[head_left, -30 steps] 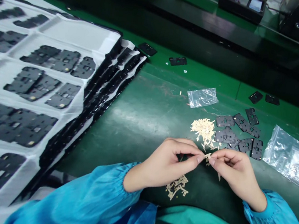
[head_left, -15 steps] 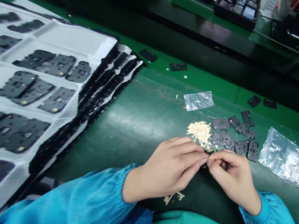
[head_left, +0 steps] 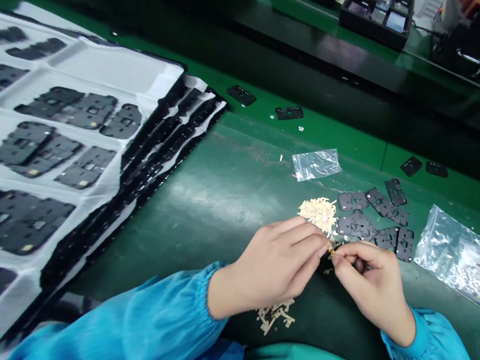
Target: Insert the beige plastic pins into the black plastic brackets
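Note:
My left hand [head_left: 280, 260] and my right hand [head_left: 368, 281] meet fingertip to fingertip above the green mat. Between the right thumb and forefinger is a tiny yellowish piece [head_left: 331, 252], its kind too small to tell. The left fingers pinch close beside it; whether they grip the same piece or another is hidden. Just beyond the fingers lies a heap of small cream strips [head_left: 318, 212]. Flat black plates with cutouts [head_left: 356, 225] lie right of the heap. More cream scraps [head_left: 275, 316] are scattered near my lap, partly behind the left wrist.
White compartment trays [head_left: 113, 67] holding black plates are stacked at the left. A small clear bag [head_left: 316, 164] lies behind the heap, a larger clear bag [head_left: 465, 259] at the right. A black box [head_left: 377, 11] sits on the back shelf. Loose black plates [head_left: 289, 113] lie along the back.
The left fingertips have drawn slightly away from the right ones, and the yellowish piece now shows between them. More of the scraps near my lap is visible. The view has shifted slightly.

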Available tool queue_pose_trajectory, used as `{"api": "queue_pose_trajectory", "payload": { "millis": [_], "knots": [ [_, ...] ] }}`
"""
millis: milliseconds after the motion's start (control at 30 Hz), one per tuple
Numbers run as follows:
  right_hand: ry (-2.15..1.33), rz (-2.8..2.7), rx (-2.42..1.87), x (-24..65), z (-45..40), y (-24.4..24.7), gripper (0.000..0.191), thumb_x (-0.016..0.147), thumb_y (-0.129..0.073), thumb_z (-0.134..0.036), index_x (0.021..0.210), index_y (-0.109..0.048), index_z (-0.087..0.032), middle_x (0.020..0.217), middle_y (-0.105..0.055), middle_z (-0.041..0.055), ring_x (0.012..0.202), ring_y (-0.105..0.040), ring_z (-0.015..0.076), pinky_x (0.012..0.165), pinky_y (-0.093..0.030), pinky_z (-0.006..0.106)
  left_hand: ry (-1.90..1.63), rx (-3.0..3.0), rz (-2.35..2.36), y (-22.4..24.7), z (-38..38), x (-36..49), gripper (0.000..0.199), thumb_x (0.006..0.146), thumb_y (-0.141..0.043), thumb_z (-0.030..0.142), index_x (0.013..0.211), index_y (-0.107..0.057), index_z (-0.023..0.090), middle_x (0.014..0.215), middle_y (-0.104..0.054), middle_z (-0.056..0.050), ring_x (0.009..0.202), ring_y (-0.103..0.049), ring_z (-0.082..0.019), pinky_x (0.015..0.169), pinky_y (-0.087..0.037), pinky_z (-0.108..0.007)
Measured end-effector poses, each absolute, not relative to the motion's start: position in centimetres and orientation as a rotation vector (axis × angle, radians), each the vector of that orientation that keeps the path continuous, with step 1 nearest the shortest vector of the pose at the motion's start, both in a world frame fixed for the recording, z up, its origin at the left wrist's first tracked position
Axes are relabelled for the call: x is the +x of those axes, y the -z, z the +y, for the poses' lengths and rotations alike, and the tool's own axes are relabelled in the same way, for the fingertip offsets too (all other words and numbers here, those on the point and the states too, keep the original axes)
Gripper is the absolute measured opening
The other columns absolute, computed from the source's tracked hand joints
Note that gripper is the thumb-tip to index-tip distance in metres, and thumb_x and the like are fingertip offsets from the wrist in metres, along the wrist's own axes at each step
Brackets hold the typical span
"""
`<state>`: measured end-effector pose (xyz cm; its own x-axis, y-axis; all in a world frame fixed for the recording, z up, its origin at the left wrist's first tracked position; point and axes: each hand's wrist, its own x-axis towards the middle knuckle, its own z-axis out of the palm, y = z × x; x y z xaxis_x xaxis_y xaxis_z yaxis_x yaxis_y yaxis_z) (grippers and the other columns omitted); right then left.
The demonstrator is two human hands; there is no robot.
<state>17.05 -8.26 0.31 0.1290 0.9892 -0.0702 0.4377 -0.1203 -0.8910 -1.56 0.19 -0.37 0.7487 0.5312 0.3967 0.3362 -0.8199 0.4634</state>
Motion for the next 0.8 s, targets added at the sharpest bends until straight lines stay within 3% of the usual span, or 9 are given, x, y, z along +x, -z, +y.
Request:
{"api": "queue_pose_trajectory", "payload": {
  "millis": [167,300,400,600,800],
  "knots": [
    [-0.999,-1.334,-1.639,17.2,-8.0,-0.3,0.014,0.078,-0.063,-0.012,0.073,-0.073,-0.020,0.061,-0.060,-0.0017,0.057,-0.048,0.0128,0.054,-0.038,0.026,-0.660,2.404,0.839,1.0,1.5,-1.9,0.019,0.100,-0.055,0.021,0.087,-0.069,0.019,0.084,-0.073,-0.005,0.078,-0.062,-0.021,0.069,-0.050,-0.033],
    [-1.069,-1.284,-1.587,17.2,-7.9,-0.1,0.014,0.080,-0.062,-0.014,0.075,-0.073,-0.019,0.061,-0.060,-0.0018,0.054,-0.047,0.0116,0.053,-0.037,0.025,-0.588,1.899,0.692,0.9,1.9,-1.6,0.018,0.099,-0.056,0.022,0.091,-0.072,0.019,0.093,-0.076,-0.005,0.085,-0.069,-0.019,0.075,-0.054,-0.031],
    [-1.101,-1.240,-1.571,17.2,-8.0,0.2,0.012,0.082,-0.063,-0.017,0.076,-0.074,-0.019,0.059,-0.058,-0.0026,0.053,-0.045,0.0108,0.051,-0.035,0.024,-0.487,1.629,0.631,0.7,1.9,-1.4,0.018,0.098,-0.057,0.022,0.089,-0.072,0.018,0.088,-0.075,-0.004,0.080,-0.068,-0.016,0.071,-0.053,-0.027],
    [-1.213,-1.177,-1.592,17.3,-7.7,0.1,0.010,0.083,-0.070,-0.027,0.083,-0.075,-0.018,0.061,-0.057,-0.0027,0.053,-0.045,0.0109,0.052,-0.035,0.025,-0.495,1.873,0.604,0.1,2.1,-1.8,0.018,0.101,-0.056,0.024,0.089,-0.069,0.019,0.085,-0.069,-0.003,0.080,-0.062,-0.017,0.075,-0.049,-0.030],
    [-1.203,-1.253,-1.564,17.5,-7.9,0.5,0.010,0.084,-0.065,-0.017,0.079,-0.073,-0.020,0.062,-0.060,-0.0030,0.056,-0.047,0.0114,0.055,-0.037,0.025,-0.490,2.080,0.496,0.3,2.1,-2.0,0.018,0.104,-0.051,0.020,0.097,-0.068,0.020,0.090,-0.070,-0.003,0.086,-0.063,-0.019,0.078,-0.049,-0.033]
  ]
}}
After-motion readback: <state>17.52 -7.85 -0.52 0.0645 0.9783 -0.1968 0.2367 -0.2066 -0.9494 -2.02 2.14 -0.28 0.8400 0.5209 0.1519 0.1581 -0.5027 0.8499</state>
